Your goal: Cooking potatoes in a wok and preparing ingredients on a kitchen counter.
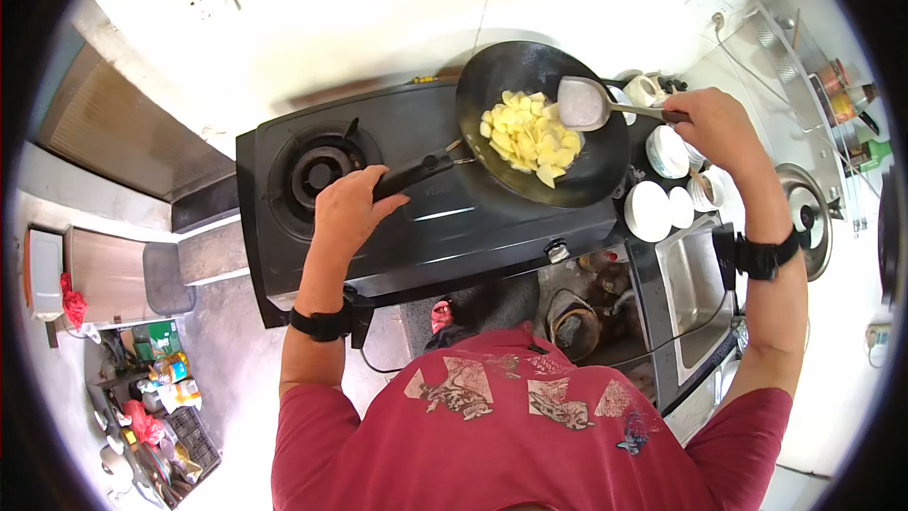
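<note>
My left hand [352,211] grips the black handle [418,174] of a dark wok [603,163]. The wok sits over the right side of a black gas stove [418,227], and its bowl tilts a little. Pale yellow slices [528,135], probably potato, lie heaped in its middle. With my right hand [716,124] I hold the dark handle of a metal wok spatula [584,103]. Its broad blade is over the right part of the heap; whether it touches the slices I cannot tell.
An uncovered burner [319,170] is at the stove's left. White lidded jars [647,211] crowd the counter right of the wok, beside a steel sink [699,291] and a pot lid [805,220]. A wall rack [787,50] hangs at right. Below stands a bucket [573,330].
</note>
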`<state>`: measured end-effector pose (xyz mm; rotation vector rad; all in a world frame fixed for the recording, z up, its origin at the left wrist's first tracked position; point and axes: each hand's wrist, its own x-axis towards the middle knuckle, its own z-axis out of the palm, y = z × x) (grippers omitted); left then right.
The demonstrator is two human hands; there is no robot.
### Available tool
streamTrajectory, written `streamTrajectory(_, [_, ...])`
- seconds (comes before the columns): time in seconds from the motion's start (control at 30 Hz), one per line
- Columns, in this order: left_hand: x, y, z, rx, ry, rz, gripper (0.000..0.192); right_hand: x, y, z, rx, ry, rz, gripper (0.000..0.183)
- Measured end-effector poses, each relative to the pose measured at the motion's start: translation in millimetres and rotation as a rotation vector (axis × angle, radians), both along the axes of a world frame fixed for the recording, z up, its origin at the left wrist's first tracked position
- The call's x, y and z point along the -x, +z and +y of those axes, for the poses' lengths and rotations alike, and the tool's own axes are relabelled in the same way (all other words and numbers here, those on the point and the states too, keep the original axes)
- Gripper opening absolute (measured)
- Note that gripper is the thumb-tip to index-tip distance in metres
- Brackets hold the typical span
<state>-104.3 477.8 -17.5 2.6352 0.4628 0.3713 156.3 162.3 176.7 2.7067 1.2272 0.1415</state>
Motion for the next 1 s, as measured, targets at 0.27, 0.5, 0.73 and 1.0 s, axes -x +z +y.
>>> streamTrajectory(0.27, [2.0, -0.6, 1.6, -0.031, 0.007, 0.021, 0.043, -77.2, -47.4, -15.3, 0.152, -0.05, 0.067, 0.017])
streamTrajectory(0.5, [-3.1, 1.6, 2.7, 0.044, -0.022, 0.047, 0.042, -36.4, -85.3, -14.2, -0.278, -0.083, 0.444, 0.029])
streamTrajectory(0.73, [-1.8, -2.9, 5.9, -0.01, 0.001, 0.026, 0.044, 9.8, -10.6, 1.6, -0.133, 0.144, 0.115, 0.027])
streamTrajectory(1.0, [-6.6, 3.2, 5.2, 0.011, -0.014, 0.035, 0.044, -19.7, 16.2, -9.3, 0.243, -0.049, -0.026, 0.022])
